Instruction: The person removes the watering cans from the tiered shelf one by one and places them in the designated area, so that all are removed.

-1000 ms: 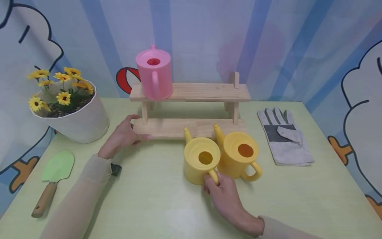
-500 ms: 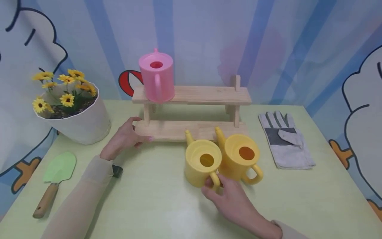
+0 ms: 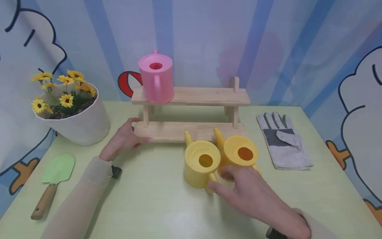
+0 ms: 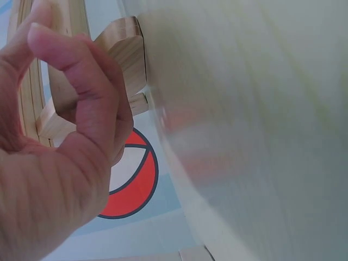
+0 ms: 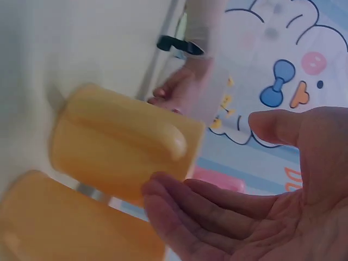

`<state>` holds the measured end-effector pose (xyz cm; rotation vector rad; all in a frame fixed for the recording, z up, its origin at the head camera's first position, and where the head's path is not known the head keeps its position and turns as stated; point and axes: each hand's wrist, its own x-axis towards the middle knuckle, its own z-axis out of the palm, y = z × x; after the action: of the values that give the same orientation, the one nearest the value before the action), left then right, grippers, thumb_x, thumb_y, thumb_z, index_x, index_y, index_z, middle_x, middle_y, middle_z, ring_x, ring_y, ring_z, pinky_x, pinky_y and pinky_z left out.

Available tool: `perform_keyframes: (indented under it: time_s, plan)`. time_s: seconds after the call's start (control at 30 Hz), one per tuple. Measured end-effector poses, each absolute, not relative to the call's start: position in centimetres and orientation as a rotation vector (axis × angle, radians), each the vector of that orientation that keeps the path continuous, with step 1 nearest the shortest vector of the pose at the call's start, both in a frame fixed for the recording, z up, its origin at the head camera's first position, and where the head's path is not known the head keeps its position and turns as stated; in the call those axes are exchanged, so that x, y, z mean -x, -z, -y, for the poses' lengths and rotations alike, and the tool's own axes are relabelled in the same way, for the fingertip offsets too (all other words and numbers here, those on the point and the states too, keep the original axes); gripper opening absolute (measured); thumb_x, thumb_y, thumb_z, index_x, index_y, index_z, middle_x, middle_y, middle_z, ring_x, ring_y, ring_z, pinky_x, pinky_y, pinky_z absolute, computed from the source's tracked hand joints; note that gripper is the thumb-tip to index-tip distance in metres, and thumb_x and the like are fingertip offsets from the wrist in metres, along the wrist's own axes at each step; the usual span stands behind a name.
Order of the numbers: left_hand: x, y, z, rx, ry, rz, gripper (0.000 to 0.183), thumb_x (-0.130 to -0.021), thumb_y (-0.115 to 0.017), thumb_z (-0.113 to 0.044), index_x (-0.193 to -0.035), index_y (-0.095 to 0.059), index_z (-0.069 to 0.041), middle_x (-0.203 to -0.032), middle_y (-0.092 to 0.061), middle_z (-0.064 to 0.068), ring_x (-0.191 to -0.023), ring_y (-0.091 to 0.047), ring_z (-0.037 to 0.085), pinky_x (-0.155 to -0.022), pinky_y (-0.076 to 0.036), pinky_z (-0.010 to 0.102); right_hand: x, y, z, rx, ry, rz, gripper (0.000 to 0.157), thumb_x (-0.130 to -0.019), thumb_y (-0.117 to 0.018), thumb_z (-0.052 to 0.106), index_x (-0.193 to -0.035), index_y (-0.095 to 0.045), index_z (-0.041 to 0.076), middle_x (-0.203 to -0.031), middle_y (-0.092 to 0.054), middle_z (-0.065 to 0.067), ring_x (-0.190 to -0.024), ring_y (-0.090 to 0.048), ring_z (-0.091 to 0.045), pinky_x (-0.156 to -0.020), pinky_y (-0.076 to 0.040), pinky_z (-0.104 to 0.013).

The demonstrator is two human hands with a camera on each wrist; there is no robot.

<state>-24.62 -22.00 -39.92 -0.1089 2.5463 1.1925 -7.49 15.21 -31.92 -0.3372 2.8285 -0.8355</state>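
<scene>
Pale wooden two-tier shelf, likely stiff, stands behind a cylindrical yellow plastic watering can, likely light. Left hand clamps the shelf; right hand, thumb and fingers parted, is near the can's handle, the best hold.

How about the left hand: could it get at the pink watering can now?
Probably yes: the pink watering can stands on the upper board, its handle facing front with nothing in front of it. But the left hand grips the lower board and would likely need to let go.
</scene>
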Motion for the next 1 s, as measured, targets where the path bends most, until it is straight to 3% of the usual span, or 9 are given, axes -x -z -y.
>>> perform_keyframes:
  time_s: [0.1, 0.17, 0.23, 0.43, 0.63, 1.0]
  plan:
    - [24.6, 40.0, 22.1, 0.103, -1.200, -2.546, 0.109, -0.092, -0.088, -0.042, -0.171, -0.019, -0.012, -0.126, -0.054, 0.019, -0.083, -0.062, 0.024, -0.086, -0.047, 0.037, 8.2, 30.5, -15.0, 0.384, 0.940, -2.844, 0.026, -0.099, -0.080, 0.043, -0.101, -0.078, 0.017, -0.087, -0.073, 0.010, -0.079, -0.066, -0.005, -0.074, -0.057, -0.031]
    - [24.6, 40.0, 22.1, 0.102, -1.203, -2.547, 0.109, -0.092, -0.088, -0.042, -0.170, -0.019, -0.012, -0.124, -0.054, 0.018, -0.082, -0.062, 0.023, -0.086, -0.047, 0.037, 8.7, 29.7, -14.7, 0.424, 1.050, -2.849, 0.034, -0.100, -0.079, 0.040, -0.119, -0.079, 0.011, -0.098, -0.081, 0.005, -0.089, -0.075, -0.007, -0.083, -0.063, -0.034]
    - [24.7, 40.1, 22.2, 0.098, -1.206, -2.549, 0.108, -0.092, -0.088, -0.041, -0.170, -0.020, -0.012, -0.122, -0.055, 0.018, -0.080, -0.062, 0.023, -0.086, -0.047, 0.037, 9.4, 29.1, -14.1, 0.455, 1.156, -2.833, 0.039, -0.101, -0.078, 0.035, -0.127, -0.076, 0.007, -0.101, -0.082, 0.002, -0.091, -0.077, -0.009, -0.086, -0.064, -0.034]
    - [24.8, 40.1, 22.2, 0.095, -1.206, -2.549, 0.108, -0.092, -0.088, -0.042, -0.170, -0.020, -0.012, -0.118, -0.056, 0.018, -0.080, -0.062, 0.024, -0.086, -0.047, 0.038, 11.8, 27.9, -11.6, 0.461, 1.400, -2.788, 0.035, -0.101, -0.078, 0.026, -0.131, -0.074, 0.009, -0.110, -0.082, -0.004, -0.100, -0.078, -0.017, -0.093, -0.064, -0.037]
    - [24.8, 40.0, 22.1, 0.092, -1.213, -2.543, 0.109, -0.092, -0.088, -0.042, -0.171, -0.018, -0.012, -0.121, -0.054, 0.018, -0.082, -0.061, 0.023, -0.086, -0.047, 0.037, 14.4, 26.7, -8.4, 0.442, 1.538, -2.722, 0.037, -0.100, -0.079, 0.030, -0.131, -0.072, 0.010, -0.117, -0.080, -0.005, -0.109, -0.076, -0.020, -0.099, -0.062, -0.040]
    - [24.6, 39.9, 22.0, 0.106, -1.203, -2.538, 0.107, -0.091, -0.088, -0.041, -0.170, -0.020, -0.013, -0.112, -0.057, 0.016, -0.080, -0.062, 0.023, -0.089, -0.047, 0.039, 19.1, 25.8, -3.1, 0.389, 1.660, -2.714, 0.044, -0.099, -0.079, 0.033, -0.134, -0.071, 0.008, -0.120, -0.077, -0.004, -0.110, -0.073, -0.019, -0.100, -0.060, -0.037]
